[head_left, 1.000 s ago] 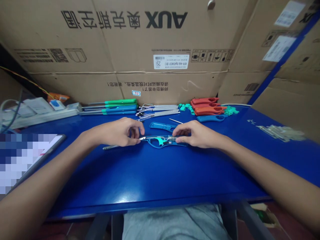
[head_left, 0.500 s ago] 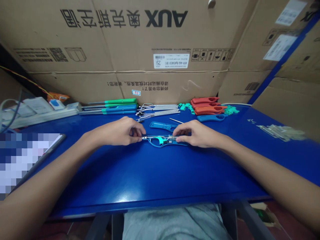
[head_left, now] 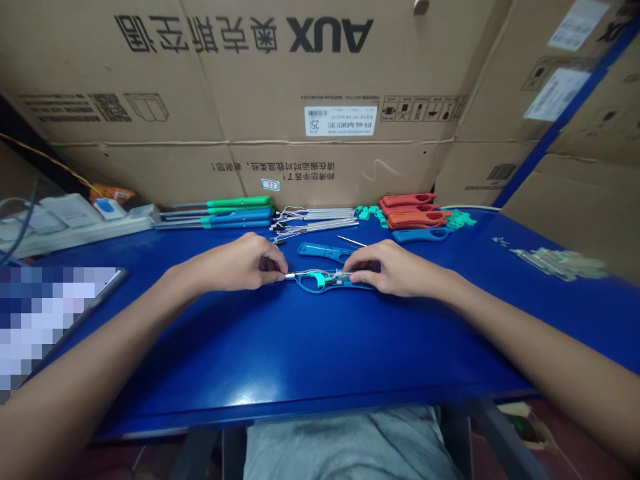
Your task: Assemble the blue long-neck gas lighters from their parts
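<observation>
The blue shell [head_left: 331, 289], teal trigger [head_left: 319, 279] inside, sits on or just above the surface [head_left: 320, 353] between the left grip [head_left: 261, 265], closed on a tube [head_left: 290, 275], and the right grip [head_left: 389, 268], pinching the shell's other end (partly hidden there), with a second shell [head_left: 320, 251] behind and rods [head_left: 335, 214] farther back.

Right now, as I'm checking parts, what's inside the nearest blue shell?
In the shell: a turquoise piece, a black part and a grey part. The right fingers hide what's beneath them.
</observation>
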The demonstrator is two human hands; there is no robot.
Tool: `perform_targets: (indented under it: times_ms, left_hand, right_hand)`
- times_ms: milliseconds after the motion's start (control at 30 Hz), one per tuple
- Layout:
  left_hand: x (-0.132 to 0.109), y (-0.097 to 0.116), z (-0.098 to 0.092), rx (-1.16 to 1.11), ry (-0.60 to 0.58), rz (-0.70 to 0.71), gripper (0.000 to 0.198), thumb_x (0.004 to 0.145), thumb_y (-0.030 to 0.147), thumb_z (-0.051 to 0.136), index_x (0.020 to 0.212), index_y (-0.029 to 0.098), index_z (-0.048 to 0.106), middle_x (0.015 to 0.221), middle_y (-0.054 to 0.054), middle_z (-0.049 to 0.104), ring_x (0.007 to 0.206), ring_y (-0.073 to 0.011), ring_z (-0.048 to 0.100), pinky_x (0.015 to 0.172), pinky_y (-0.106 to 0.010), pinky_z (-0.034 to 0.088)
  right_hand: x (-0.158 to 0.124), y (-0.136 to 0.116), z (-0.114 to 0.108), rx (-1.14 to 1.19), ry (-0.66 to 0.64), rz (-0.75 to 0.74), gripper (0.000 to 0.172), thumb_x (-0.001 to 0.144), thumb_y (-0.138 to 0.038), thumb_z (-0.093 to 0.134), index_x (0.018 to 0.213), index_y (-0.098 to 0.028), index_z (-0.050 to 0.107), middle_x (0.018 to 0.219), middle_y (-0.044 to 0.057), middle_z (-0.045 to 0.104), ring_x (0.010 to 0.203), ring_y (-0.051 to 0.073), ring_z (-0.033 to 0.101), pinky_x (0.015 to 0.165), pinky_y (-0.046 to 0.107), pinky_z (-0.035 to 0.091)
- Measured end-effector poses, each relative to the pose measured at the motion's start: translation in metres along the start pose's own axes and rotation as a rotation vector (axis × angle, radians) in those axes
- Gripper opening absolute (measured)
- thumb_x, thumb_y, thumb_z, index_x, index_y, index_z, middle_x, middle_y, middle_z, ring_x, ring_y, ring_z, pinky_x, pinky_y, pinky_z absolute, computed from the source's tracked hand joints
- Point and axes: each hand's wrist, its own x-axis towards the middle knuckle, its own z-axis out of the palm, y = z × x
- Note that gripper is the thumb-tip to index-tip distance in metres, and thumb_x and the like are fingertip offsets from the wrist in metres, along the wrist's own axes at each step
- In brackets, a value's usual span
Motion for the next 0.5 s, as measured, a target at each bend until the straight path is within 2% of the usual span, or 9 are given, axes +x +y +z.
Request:
perform_targets:
  times_ms: [233, 500]
  left_hand:
    - [0.0029, -0.0032, 0.0025, 0.01, 0.014, 0.018, 0.021, 0.081, 0.031, 0.058, 0.087, 0.02, 0.074, 0.085, -0.001, 0.073, 0.074, -0.0152, 0.066, 0.069, -0.023, 0.048]
    - [0.0032, -0.0054, 0.0021, -0.025, 0.004, -0.041, 0.017, 0.079, 0.03, 0.061, 0.084, 0.021, 0.074, 0.079, 0.001, 0.073, 0.072, -0.0147, 0.066, 0.065, -0.022, 0.048]
  right_hand:
    - [-0.001, -0.0008, 0.0002, -0.064, -0.005, -0.02, 0.018, 0.088, -0.023, 0.056, 0.099, -0.019, 0.07, 0.097, 0.004, 0.071, 0.082, 0.015, 0.062, 0.074, 0.026, 0.044]
    - [-0.0004, 0.0013, 0.0026, -0.101, -0.004, -0.04, 0.018, 0.09, -0.025, 0.055, 0.1, -0.019, 0.069, 0.097, 0.004, 0.07, 0.083, 0.015, 0.062, 0.075, 0.027, 0.044]
